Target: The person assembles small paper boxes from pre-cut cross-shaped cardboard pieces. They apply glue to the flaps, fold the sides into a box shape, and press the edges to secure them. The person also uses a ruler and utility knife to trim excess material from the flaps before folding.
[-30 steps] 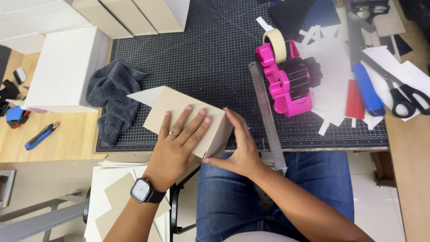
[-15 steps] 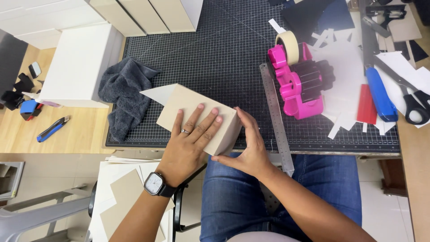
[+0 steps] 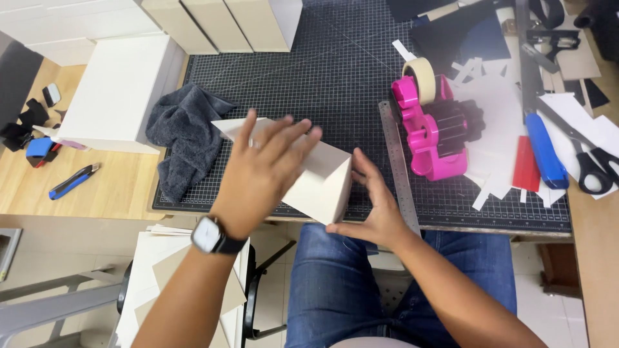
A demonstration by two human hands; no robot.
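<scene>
On the counter (image 3: 109,187), a dark cutting mat (image 3: 348,77) carries a pale cardboard box (image 3: 316,177) at its near edge, a pink tape dispenser (image 3: 435,132) at three o'clock. Our left hand (image 3: 264,171) lies flat on top, fingers spread and released; our right hand (image 3: 374,203) cups its end, open-palmed. We judge even pressure along the edges serves best.

My left hand (image 3: 261,171) lies flat on a cream cardboard box (image 3: 316,177) at the mat's near edge — my right hand (image 3: 374,206) braces its end. Three more cream boxes (image 3: 222,22) stand at the far edge — a big white box (image 3: 119,90) sits left.
</scene>
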